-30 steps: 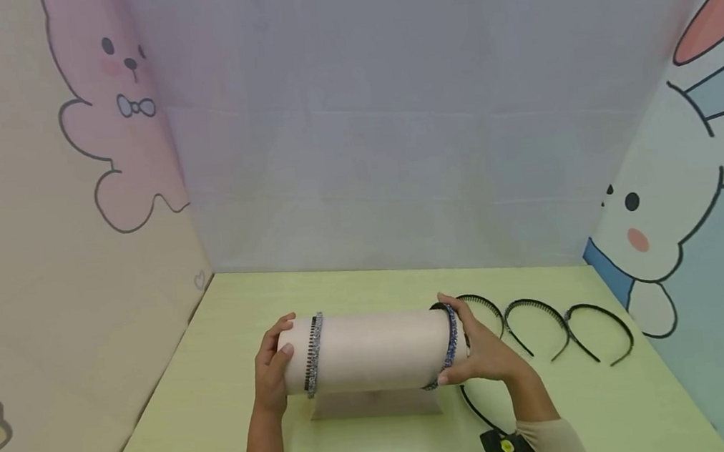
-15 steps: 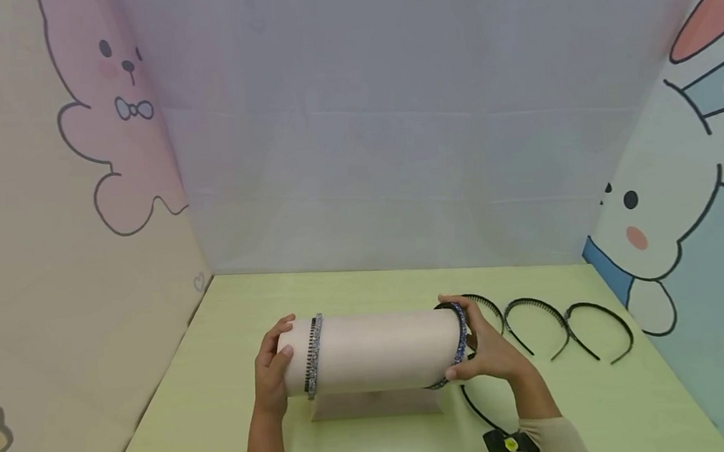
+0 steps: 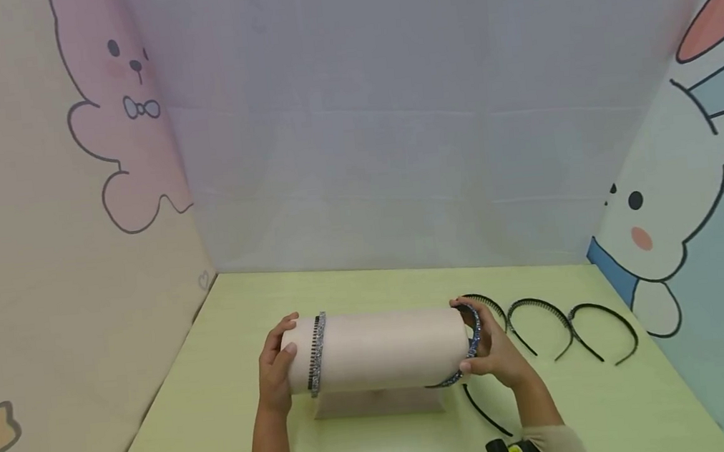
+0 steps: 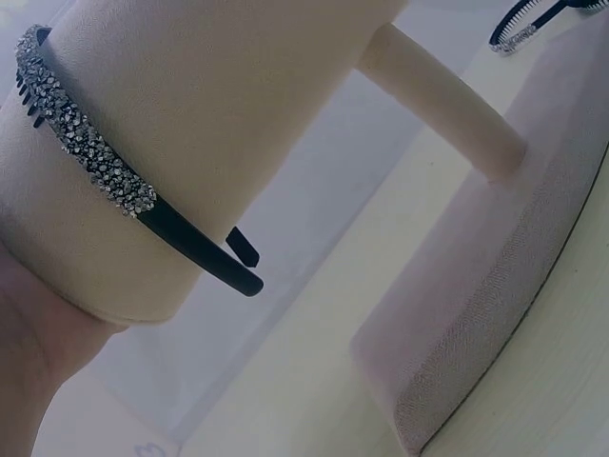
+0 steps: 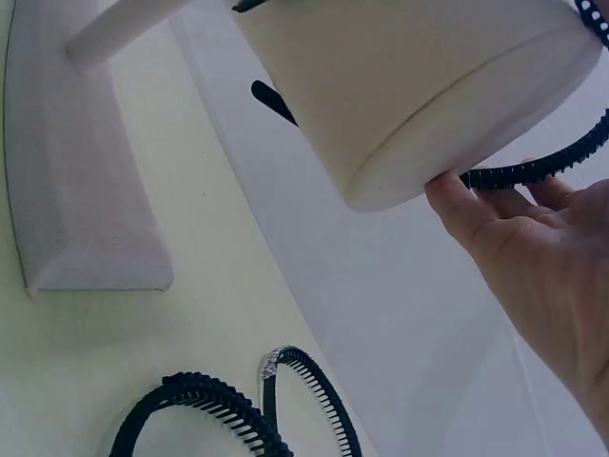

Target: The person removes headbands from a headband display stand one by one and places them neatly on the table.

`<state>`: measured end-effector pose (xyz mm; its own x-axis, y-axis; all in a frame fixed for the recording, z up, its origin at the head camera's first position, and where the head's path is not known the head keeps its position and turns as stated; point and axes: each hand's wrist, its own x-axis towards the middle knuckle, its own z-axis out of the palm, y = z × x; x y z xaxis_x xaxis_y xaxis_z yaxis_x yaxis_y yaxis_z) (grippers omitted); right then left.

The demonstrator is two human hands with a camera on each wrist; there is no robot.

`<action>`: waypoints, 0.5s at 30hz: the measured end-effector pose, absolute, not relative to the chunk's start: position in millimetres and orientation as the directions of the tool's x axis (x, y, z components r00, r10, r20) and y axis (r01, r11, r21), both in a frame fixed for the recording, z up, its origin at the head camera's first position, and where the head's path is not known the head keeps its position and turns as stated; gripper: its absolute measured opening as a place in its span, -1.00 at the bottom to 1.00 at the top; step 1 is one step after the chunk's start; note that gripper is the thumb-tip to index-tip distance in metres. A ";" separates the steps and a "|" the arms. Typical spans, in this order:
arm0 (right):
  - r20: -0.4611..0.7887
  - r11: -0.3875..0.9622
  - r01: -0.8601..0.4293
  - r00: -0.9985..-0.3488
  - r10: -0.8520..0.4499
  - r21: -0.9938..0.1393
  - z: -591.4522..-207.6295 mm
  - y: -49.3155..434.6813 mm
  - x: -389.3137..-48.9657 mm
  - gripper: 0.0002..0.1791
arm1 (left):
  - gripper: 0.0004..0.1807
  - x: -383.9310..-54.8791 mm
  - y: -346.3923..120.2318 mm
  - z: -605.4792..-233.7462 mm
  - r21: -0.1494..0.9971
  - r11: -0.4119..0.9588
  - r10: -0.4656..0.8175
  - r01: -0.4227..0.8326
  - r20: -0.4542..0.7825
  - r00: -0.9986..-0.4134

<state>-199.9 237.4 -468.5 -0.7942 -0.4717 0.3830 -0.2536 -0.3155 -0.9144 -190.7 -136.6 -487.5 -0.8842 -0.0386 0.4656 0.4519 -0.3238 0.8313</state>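
Note:
A pale cylindrical headband stand [image 3: 392, 349] lies level on a post above its flat base [image 3: 377, 403]. My left hand [image 3: 275, 377] grips its left end. Close by, a silver-studded black headband [image 4: 100, 167] sits around the cylinder, its toothed inner edge visible in the head view. At the other end, my right hand [image 3: 501, 354] holds a blue glittery headband [image 3: 477, 338] between thumb and fingers. That band hangs partly off the cylinder's right rim, with a gap at the top; its lower end still lies under the cylinder. In the right wrist view, fingertips touch the end face.
On the pale green table [image 3: 223, 410], several black headbands lie to the right, among them a toothed one [image 3: 540, 304] and a rightmost one [image 3: 629, 325]. A black band end [image 3: 487, 412] shows near my right wrist. Printed walls enclose the table on three sides.
My right hand has moved right, sliding the blue headband from around the cylinder to its right rim and partly beyond. The left hand and silver headband stay put on the stand.

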 end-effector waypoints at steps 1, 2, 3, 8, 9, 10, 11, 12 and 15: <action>0.383 -0.328 -0.248 -0.799 -0.463 -0.912 -470.0 237.2 -199.4 0.08 | -0.69 -191.0 -136.8 -488.0 0.833 -0.316 -0.040 0.453 0.466 -0.884; 0.384 -0.336 -0.246 -0.805 -0.452 -0.909 -471.3 237.1 -198.9 0.06 | -0.70 -191.1 -137.1 -488.5 0.835 -0.311 -0.041 0.455 0.466 -0.884; 0.387 -0.343 -0.246 -0.809 -0.442 -0.906 -472.5 237.0 -198.4 0.04 | -0.70 -191.1 -137.3 -488.6 0.835 -0.309 -0.041 0.456 0.467 -0.883; 0.410 -0.373 -0.264 -0.823 -0.394 -0.889 -477.2 238.6 -192.6 -0.05 | -0.70 -191.0 -137.5 -489.7 0.835 -0.305 -0.024 0.458 0.474 -0.880; 0.409 -0.376 -0.265 -0.828 -0.384 -0.888 -478.3 239.1 -190.8 -0.07 | -0.70 -191.2 -137.4 -489.7 0.835 -0.305 -0.021 0.458 0.475 -0.880; 0.406 -0.378 -0.262 -0.833 -0.375 -0.888 -479.5 239.7 -188.9 -0.07 | -0.70 -191.6 -137.4 -489.8 0.834 -0.304 -0.020 0.460 0.477 -0.879; 0.403 -0.380 -0.260 -0.838 -0.367 -0.888 -480.8 240.4 -187.1 -0.08 | -0.70 -192.1 -137.3 -489.6 0.833 -0.307 -0.022 0.460 0.477 -0.879; 0.400 -0.382 -0.259 -0.844 -0.358 -0.887 -482.0 241.1 -185.2 -0.08 | -0.70 -192.5 -137.3 -489.6 0.833 -0.306 -0.022 0.461 0.478 -0.878; 0.407 -0.391 -0.269 -0.852 -0.329 -0.880 -484.6 244.1 -180.2 -0.10 | -0.69 -193.5 -136.9 -488.8 0.829 -0.309 -0.021 0.466 0.484 -0.875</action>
<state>-180.2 244.1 -484.6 -0.8522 -0.3291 0.4067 -0.2692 -0.3908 -0.8802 -193.5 -136.9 -488.8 -0.8749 -0.0209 0.4839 0.4659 -0.3094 0.8290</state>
